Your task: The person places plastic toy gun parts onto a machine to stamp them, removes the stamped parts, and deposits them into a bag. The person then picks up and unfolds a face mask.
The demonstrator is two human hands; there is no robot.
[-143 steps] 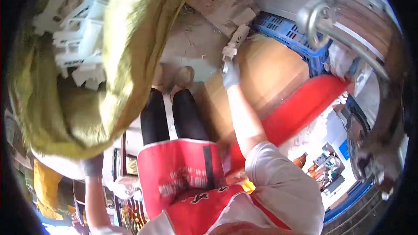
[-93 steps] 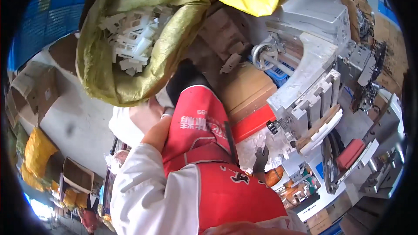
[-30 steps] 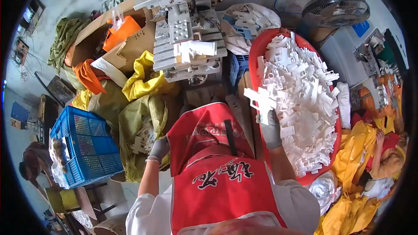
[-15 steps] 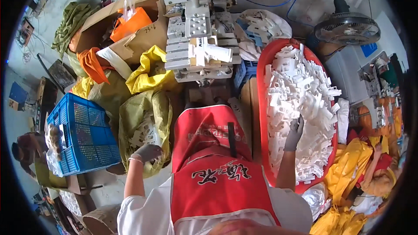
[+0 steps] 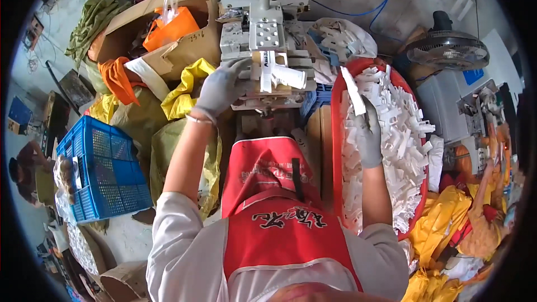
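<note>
My left hand (image 5: 219, 90), in a grey glove, reaches to the left side of the machine bed (image 5: 246, 103). Its fingers are stretched out, and they stop just short of a white plastic part (image 5: 282, 75) shaped like a toy pistol, which lies on the bed. Over the red tub (image 5: 337, 134), my gloved right hand (image 5: 369, 137) grips a long white plastic part (image 5: 353, 92) that points up and to the left. Below that hand lies a heap of similar white parts (image 5: 391, 190) filling the tub.
Left of me are a blue plastic crate (image 5: 106, 173), an olive sack (image 5: 168, 151), a yellow bag (image 5: 187, 86) and a cardboard box (image 5: 168, 59). Behind the tub stand a white sack of parts (image 5: 347, 36) and a black fan (image 5: 447, 50). Another person (image 5: 481, 229) sits at far right.
My left hand has moved from over the olive sack up to the machine bed. My right hand has lifted a white part from the heap and moved toward the tub's left rim.
</note>
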